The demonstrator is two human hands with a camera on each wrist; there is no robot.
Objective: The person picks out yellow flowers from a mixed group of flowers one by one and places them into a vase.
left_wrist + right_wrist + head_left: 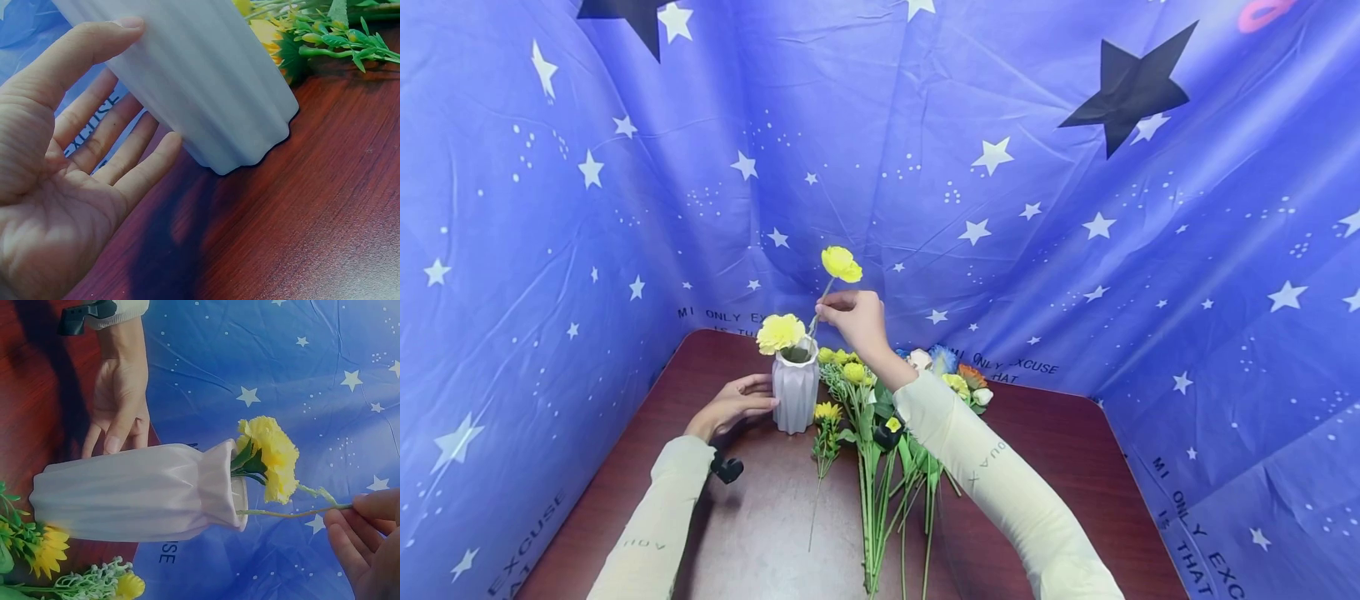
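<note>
Evidently, in the head view, the pale vase (795, 398) is set upright on the far left part of the dark red table (775, 508), where it can be reached by both hands. Its left side is touched by the left hand (737, 404), presumably so that tipping is prevented. Above it, a yellow flower (841, 264) is held by the right hand (856, 317), its stem (827, 290) slanted down to the mouth. A ruffled bloom (781, 333) is already carried by the vase, its head leaning over the left rim. To the right, loose flowers (867, 450) are laid with many stems toward the near edge (a small sunflower sprig (827, 412) is placed just beside them), probably for easy picking.

In the left wrist view, the fingers are spread and fairly straight, with the thumb laid against the vase wall; nothing is clasped, so only light steadying seems intended.

In the right wrist view, the stem is pinched between thumb and fingers well above the rim, perhaps so that its lower end can be guided. That end is seen at the mouth, beside the ruffled bloom; its depth inside cannot be told.
</note>
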